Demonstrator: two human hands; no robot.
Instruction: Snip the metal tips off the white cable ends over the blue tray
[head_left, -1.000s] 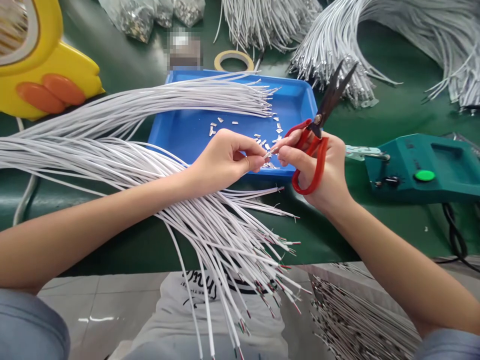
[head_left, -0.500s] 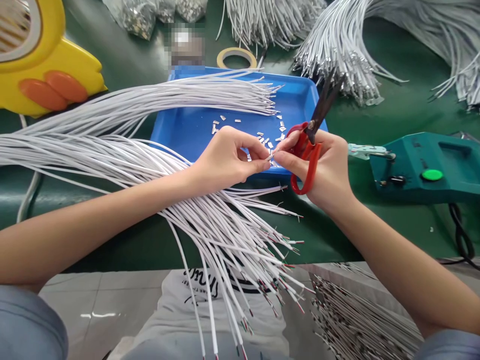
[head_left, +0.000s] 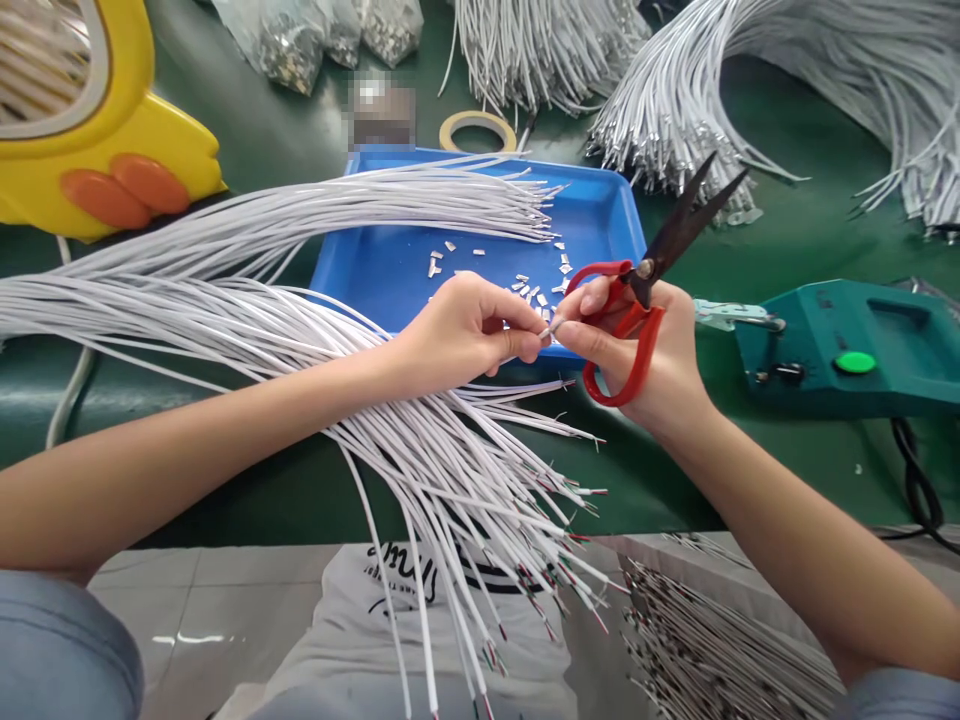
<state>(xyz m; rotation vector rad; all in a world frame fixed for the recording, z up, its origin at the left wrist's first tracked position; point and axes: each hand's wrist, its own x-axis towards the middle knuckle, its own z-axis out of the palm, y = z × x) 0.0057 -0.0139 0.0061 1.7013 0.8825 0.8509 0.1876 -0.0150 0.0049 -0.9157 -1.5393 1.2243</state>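
Observation:
My left hand (head_left: 476, 325) pinches the end of a white cable (head_left: 550, 331) between thumb and fingers, over the near edge of the blue tray (head_left: 634, 215). Red-handled scissors (head_left: 646, 268) hang on the fingers of my right hand (head_left: 667, 365), their dark blades apart and pointing up and away. With thumb and forefinger, the same hand also grips the tip of that cable. Small silvery pieces (head_left: 523, 290) lie scattered in the tray. Under my left wrist spreads a bundle of white cables (head_left: 450, 440) with stripped ends showing thin coloured wires.
Another white cable bundle (head_left: 420, 205) lies across the tray. Behind are a tape roll (head_left: 454, 130), bags of metal parts (head_left: 292, 50) and more cables (head_left: 675, 90). A green machine (head_left: 825, 350) stands right, a yellow device (head_left: 172, 140) left. More cables (head_left: 712, 640) lie below the table edge.
The scissors have swung to the right in my right hand and their blades have spread wider. Both hands stay close together at the cable tip. The view has shifted slightly.

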